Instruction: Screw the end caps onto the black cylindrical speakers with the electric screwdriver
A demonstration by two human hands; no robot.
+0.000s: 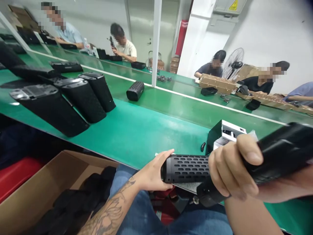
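My left hand (156, 173) is closed around the near end of a black slotted casing (187, 165), which looks like a portable speaker body. It lies on its side at the table's front edge, above my lap. My right hand (233, 166) wraps round a thick black power screwdriver (286, 151), held slanting close to the camera. Its narrower nose (207, 192) points down and left, in front of the casing, with a small metal bit at the tip. The casing's right end is hidden behind my right hand. Whether tool and casing touch, I cannot tell.
Several tall black casings (83, 98) stand at left on the green table (144, 130). A small slotted casing (135, 90) lies farther back. An open box (220, 137) and small black part (202, 147) sit right. A cardboard carton (44, 186) stands below left. Co-workers sit opposite.
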